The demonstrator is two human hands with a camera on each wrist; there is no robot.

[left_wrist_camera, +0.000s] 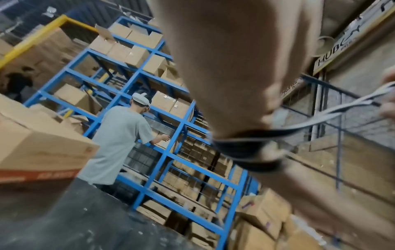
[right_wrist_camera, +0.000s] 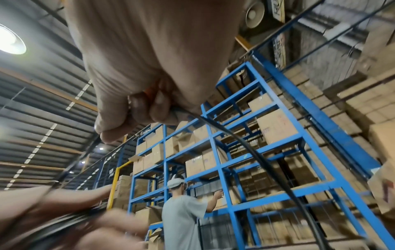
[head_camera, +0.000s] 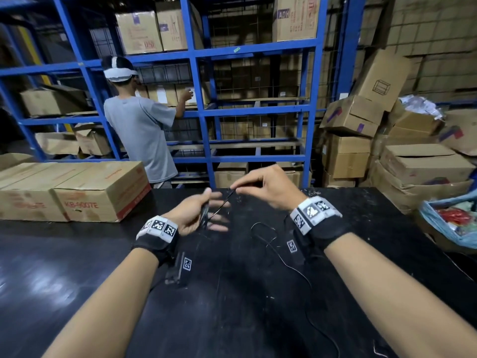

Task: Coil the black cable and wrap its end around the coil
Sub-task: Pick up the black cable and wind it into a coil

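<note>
Warehouse shelving (head_camera: 196, 81) stacked with boxes rises at twelve o'clock beyond our black table (head_camera: 77, 254). We see one black cable (head_camera: 271, 244): our left hand (head_camera: 198, 215) grips its coil, our right hand (head_camera: 265, 187) pinches the strand, slack trailing toward five o'clock.

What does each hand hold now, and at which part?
The left hand holds the coil of the black cable. The right hand pinches the cable's free stretch just beside the coil.

"KB-900TE" — carton (head_camera: 77, 195); "ADH" — shelved box (head_camera: 295, 18)
</note>
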